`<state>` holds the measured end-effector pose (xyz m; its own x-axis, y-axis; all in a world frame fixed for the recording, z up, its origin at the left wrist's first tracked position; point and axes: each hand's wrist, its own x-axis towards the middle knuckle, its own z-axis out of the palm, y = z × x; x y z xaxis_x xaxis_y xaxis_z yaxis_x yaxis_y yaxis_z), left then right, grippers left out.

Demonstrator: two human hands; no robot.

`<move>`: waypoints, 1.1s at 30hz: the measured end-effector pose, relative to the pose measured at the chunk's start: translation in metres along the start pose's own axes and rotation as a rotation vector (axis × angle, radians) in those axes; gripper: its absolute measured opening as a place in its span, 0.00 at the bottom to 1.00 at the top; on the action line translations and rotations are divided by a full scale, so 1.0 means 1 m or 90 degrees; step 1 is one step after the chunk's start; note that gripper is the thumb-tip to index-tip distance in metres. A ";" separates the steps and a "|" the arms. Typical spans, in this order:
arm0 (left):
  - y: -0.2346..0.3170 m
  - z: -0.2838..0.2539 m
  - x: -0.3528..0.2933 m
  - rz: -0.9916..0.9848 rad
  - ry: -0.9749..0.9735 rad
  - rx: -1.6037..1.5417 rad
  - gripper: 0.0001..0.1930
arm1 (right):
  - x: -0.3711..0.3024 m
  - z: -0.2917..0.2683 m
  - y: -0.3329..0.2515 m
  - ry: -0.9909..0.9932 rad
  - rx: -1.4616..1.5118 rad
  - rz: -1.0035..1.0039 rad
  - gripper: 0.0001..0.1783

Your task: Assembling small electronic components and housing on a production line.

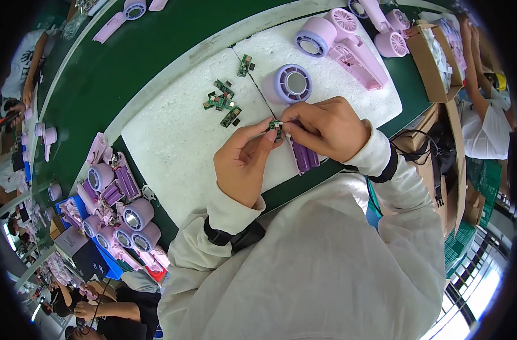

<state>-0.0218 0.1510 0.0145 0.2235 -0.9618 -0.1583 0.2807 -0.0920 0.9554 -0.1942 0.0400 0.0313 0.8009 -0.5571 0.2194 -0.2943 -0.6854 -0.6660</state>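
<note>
Over the near part of the white foam board, my left hand pinches a small green circuit board between thumb and fingers. My right hand is closed at the same circuit board, fingertips pressed together beside its small pale connector; what they grip is too small to make out. Just beyond my hands stands a round lilac fan head with a silver disc on top. Purple battery cells lie below my right hand, partly hidden by it. Several loose circuit boards are scattered left of the fan head.
Lilac fan heads and handle shells lie at the far right of the foam. A heap of similar fan parts fills the left side. An open cardboard box stands at the right. Other people work around the green table.
</note>
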 end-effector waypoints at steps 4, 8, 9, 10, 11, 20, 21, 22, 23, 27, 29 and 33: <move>-0.003 0.000 -0.001 0.078 -0.001 0.051 0.12 | -0.003 -0.006 -0.009 0.004 0.050 0.053 0.09; -0.006 -0.009 0.006 0.091 -0.051 0.056 0.12 | -0.010 -0.002 -0.010 0.031 0.197 0.173 0.10; -0.008 -0.013 0.011 0.072 -0.083 0.016 0.12 | -0.012 0.000 -0.010 0.042 0.262 0.222 0.10; -0.008 -0.016 0.015 0.052 -0.116 -0.024 0.12 | -0.013 0.002 -0.009 0.043 0.262 0.223 0.10; -0.008 -0.019 0.018 0.051 -0.117 -0.023 0.12 | -0.014 0.004 -0.009 0.060 0.301 0.251 0.10; -0.007 -0.023 0.026 -0.042 -0.202 -0.102 0.11 | -0.018 0.013 -0.008 0.119 0.402 0.337 0.11; -0.008 -0.022 0.025 -0.026 -0.200 -0.098 0.11 | -0.019 0.014 -0.009 0.126 0.404 0.338 0.10; -0.009 -0.022 0.025 -0.010 -0.197 -0.095 0.11 | -0.018 0.014 -0.009 0.125 0.402 0.339 0.10; -0.009 -0.021 0.025 -0.011 -0.197 -0.097 0.11 | -0.017 0.013 -0.009 0.123 0.399 0.346 0.10; -0.008 -0.022 0.022 0.047 -0.179 -0.051 0.11 | -0.016 0.014 -0.013 0.112 0.379 0.358 0.10; -0.010 -0.023 0.021 0.060 -0.161 -0.029 0.12 | -0.015 0.015 -0.014 0.108 0.352 0.354 0.10; -0.010 -0.016 0.015 0.098 -0.089 0.033 0.12 | -0.011 0.020 -0.027 0.140 0.258 0.329 0.10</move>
<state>-0.0060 0.1421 -0.0016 0.1282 -0.9915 0.0236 0.2046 0.0497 0.9776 -0.1846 0.0746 0.0327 0.4733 -0.8766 -0.0869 -0.3575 -0.1010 -0.9284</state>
